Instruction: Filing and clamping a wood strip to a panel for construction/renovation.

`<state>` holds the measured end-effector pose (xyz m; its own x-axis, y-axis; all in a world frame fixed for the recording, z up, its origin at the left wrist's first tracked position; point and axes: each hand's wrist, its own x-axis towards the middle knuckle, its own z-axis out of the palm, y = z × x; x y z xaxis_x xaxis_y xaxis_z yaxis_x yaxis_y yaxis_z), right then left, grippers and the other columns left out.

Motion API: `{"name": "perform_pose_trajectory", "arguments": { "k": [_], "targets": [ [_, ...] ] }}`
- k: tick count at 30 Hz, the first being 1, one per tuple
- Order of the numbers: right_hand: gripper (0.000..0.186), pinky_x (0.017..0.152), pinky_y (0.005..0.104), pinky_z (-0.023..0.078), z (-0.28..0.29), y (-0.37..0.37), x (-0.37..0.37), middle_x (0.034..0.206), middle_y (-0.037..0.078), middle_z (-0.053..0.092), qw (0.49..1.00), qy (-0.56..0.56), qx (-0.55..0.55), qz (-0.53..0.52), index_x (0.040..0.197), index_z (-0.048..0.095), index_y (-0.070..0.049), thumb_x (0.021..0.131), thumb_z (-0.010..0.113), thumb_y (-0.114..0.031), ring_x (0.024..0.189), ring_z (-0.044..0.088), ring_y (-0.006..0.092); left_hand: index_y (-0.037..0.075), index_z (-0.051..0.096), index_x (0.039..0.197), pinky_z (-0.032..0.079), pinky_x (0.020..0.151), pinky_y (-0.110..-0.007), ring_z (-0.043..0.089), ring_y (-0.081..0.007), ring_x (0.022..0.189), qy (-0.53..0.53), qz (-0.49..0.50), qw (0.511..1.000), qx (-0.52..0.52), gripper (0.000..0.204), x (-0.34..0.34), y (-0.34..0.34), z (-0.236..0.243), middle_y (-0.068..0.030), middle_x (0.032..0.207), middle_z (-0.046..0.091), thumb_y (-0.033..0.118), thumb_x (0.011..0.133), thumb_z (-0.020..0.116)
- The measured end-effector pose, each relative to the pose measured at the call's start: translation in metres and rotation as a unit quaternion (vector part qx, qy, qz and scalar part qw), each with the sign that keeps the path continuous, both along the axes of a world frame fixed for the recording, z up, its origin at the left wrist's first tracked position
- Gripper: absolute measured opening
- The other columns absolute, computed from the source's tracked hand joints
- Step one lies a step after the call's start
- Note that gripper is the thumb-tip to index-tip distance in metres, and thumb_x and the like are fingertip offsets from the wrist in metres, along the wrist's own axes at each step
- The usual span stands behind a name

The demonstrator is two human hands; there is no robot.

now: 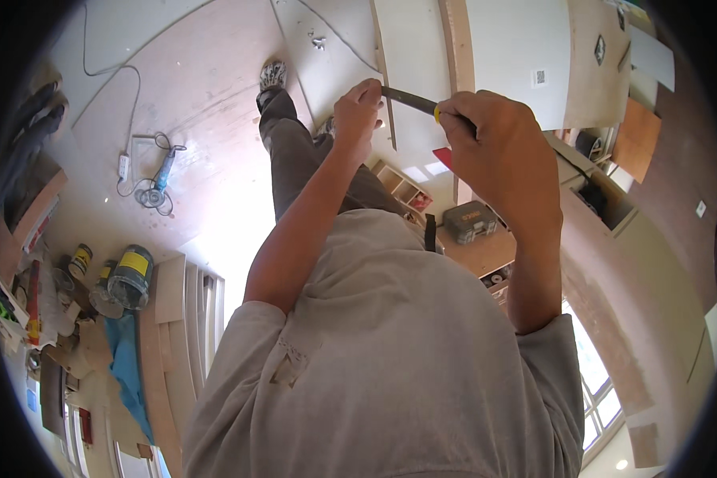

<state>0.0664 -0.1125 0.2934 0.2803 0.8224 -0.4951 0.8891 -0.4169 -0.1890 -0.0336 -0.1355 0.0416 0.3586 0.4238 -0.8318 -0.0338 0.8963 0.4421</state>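
Floor (pixel 207 88): here it is, pinkish and dusty, a bright glare washing over it beside the person's legs.
Pale board (pixel 518 48): big one, up beyond the right hand, a brown strip running along its left edge.
Grey toolbox (pixel 470 222): sitting shut near the far edge of a brown bench (pixel 483 254).
Blue power tool (pixel 162 175): lying on the floor, left of the legs, cord trailing.
Right hand (pixel 498 127): fingers curled firmly around the dark bar's right end, just beside its yellow band.
Left hand (pixel 355 113): and the fingertips are pinching the opposite end!
Dark bar (pixel 409 99): raised, spanning the gap between both hands, dipping slightly rightward.
Yellow band (pixel 437 114): tiny, right against the right fingers.
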Motion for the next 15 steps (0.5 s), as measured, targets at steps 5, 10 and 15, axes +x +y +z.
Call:
{"name": "perform_pose_trajectory", "arguments": {
  "k": [5, 10, 15],
  "targets": [
    [0.014, 0.070, 0.0440, 0.053, -0.063, -0.054, 0.000, 0.081, 0.016, 0.068, 0.999, 0.015, -0.020, 0.045, 0.085, 0.068, -0.002, 0.088, 0.059, -0.012, 0.080, 0.066, 0.0363, 0.010, 0.058, 0.133, 0.050, 0.085, -0.045, 0.059, -0.0208, 0.114, 0.043, -0.037, 0.997, -0.053, 0.046, -0.012, -0.058, -0.046, -0.0025, 0.124, 0.060, 0.041, 0.098, 0.056],
    [0.013, 0.071, 0.0458, 0.052, -0.051, -0.036, 0.008, 0.083, 0.016, 0.067, 0.997, 0.028, -0.041, 0.057, 0.088, 0.070, -0.008, 0.088, 0.059, -0.016, 0.081, 0.066, 0.0372, 0.009, 0.067, 0.121, 0.049, 0.062, -0.036, 0.056, -0.0111, 0.081, 0.057, 0.034, 0.996, -0.057, 0.040, -0.005, -0.060, -0.042, 0.0000, 0.088, 0.061, 0.038, 0.094, 0.062],
    [0.013, 0.072, 0.0459, 0.052, -0.010, -0.024, 0.009, 0.081, 0.015, 0.066, 1.000, -0.022, 0.008, 0.008, 0.090, 0.070, -0.010, 0.088, 0.059, -0.017, 0.081, 0.067, 0.0361, 0.008, 0.067, 0.111, 0.042, 0.052, -0.026, 0.046, -0.0096, 0.056, 0.035, 0.075, 0.993, 0.087, 0.034, 0.019, -0.028, -0.020, -0.0019, 0.080, 0.058, 0.038, 0.099, 0.056]
  ]
}}
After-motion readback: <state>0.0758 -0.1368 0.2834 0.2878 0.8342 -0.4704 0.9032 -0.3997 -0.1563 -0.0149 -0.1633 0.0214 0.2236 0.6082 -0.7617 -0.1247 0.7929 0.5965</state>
